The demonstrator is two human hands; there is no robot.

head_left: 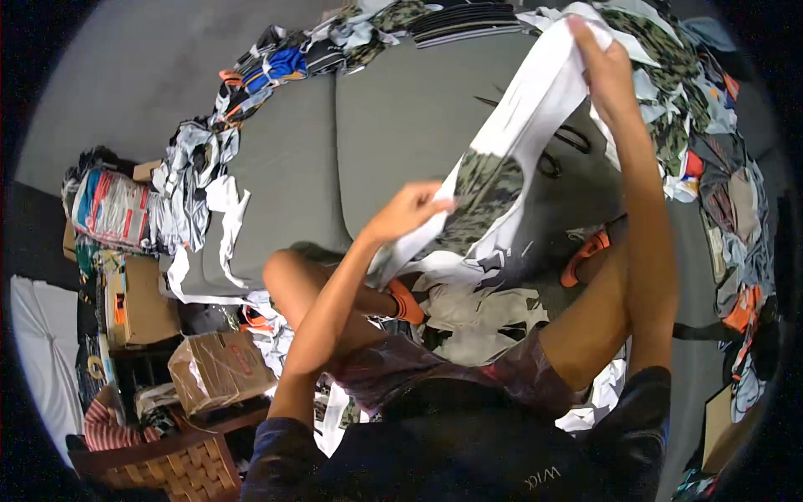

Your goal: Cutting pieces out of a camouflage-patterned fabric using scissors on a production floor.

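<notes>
A long white fabric piece (523,92) with a green camouflage panel is stretched diagonally between my hands. My right hand (602,63) grips its upper end, thumb on top. My left hand (412,211) is closed on its lower left edge beside the camouflage part. Behind the fabric lies a pair of black scissors (569,140) on the grey cushion (401,125), partly hidden. The lower end of the fabric hangs near my legs, where pale cut scraps (468,314) lie between my feet.
Heaps of cloth (677,109) ring the cushions at the back, left and right, with a folded dark stack (460,25) at the top. Cardboard boxes (217,372), a bagged bundle (109,209) and a woven wooden chair (150,468) stand at the left. White strips (226,209) lie on the left cushion.
</notes>
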